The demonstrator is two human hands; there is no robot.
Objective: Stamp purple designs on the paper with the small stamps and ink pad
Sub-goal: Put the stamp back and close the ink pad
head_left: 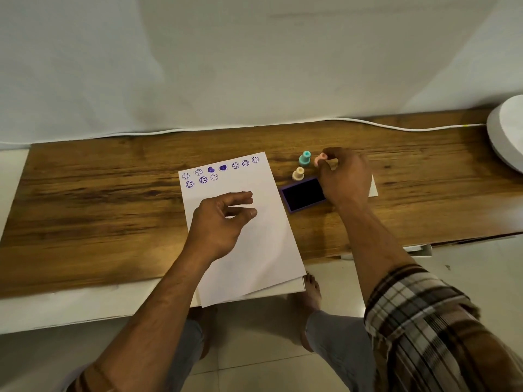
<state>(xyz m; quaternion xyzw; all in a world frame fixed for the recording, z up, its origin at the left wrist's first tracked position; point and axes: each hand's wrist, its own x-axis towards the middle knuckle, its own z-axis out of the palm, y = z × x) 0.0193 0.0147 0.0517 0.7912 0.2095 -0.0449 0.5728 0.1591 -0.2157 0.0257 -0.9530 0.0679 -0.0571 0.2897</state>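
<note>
Right hand (343,176): fingers pinched shut on pink stamp (320,159), held at far side of ink pad, just right of the other two stamps; whether it touches the table cannot be told.
Left hand (219,222): hovering or resting over middle of paper, fingers loosely curled, thumb and forefinger apart, nothing held.
Paper (254,244): white sheet on wooden table (113,193), near edge overhanging table edge; more sheets stacked underneath.
Prints: purple smiley faces (189,184) and two hearts (223,167) in two rows along far edge of sheet.
Ink pad (303,194): open, purple frame, dark pad, on table just right of paper, right end hidden under right hand.
Teal stamp (305,158): upright, beyond ink pad.
Cream stamp (298,174): upright, between teal stamp and ink pad.
Sleeve (424,321): plaid, rolled up right forearm.
</note>
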